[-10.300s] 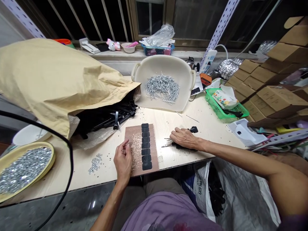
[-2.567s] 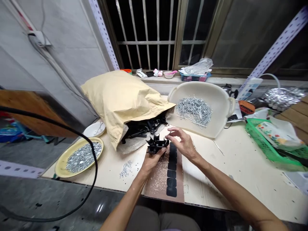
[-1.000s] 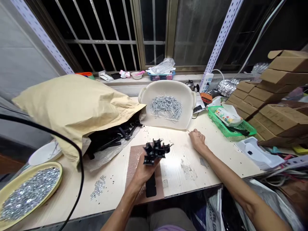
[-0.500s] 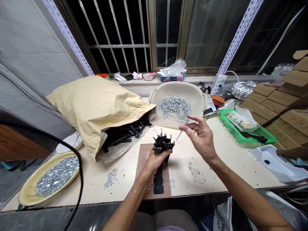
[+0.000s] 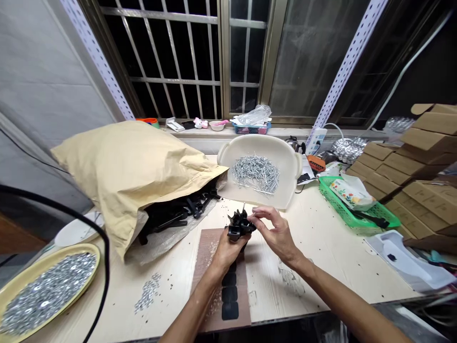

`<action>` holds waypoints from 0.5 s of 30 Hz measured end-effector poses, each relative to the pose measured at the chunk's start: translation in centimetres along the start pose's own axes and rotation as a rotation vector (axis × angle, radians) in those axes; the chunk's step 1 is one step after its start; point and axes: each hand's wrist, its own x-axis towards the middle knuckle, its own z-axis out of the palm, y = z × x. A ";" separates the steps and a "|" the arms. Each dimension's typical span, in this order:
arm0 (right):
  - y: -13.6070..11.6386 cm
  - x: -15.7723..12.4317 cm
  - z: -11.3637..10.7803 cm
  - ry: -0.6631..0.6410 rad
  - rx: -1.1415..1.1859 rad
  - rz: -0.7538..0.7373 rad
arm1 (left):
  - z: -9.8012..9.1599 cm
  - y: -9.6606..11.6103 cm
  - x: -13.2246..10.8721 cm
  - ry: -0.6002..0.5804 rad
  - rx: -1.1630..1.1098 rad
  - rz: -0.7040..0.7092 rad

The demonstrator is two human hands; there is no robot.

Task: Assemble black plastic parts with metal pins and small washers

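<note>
My left hand (image 5: 226, 250) is wrapped around a bunch of black plastic parts (image 5: 238, 226), held upright over a brown board (image 5: 207, 259). A thin metal screw (image 5: 244, 206) sticks up from the top of the bunch. At the right side of these parts, my right hand (image 5: 273, 233) is closed in a pinch, its fingertips touching or very near them. The screw in that pinch is mostly hidden by the fingers. Behind both hands lies a cream basin (image 5: 285, 178) with a heap of long silvery screws (image 5: 257, 171).
On the left, a paper sack (image 5: 135, 166) spills black parts (image 5: 178, 212); a yellow dish (image 5: 91, 255) holds washers. Small metal pieces (image 5: 148, 291) lie loose on the table. Rightward are a green basket (image 5: 332, 209), a white tray (image 5: 400, 267) and cardboard boxes (image 5: 424, 190). A black cable (image 5: 107, 267) hangs at front left.
My right hand has moved left and down, bringing the screw from beside the basin to the black parts. My left hand still grips the parts. The view has shifted slightly.
</note>
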 end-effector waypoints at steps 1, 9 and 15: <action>0.7 0.5 -0.2 -0.004 -0.027 -0.008 | 0.0 -0.3 0.4 0.010 -0.023 -0.020; 13.1 8.4 -2.9 -0.182 -0.847 0.319 | -1.2 -0.2 1.1 0.029 -0.180 -0.077; 18.1 9.0 -1.8 -0.324 -0.948 0.409 | -2.2 0.7 1.3 0.057 -0.263 -0.060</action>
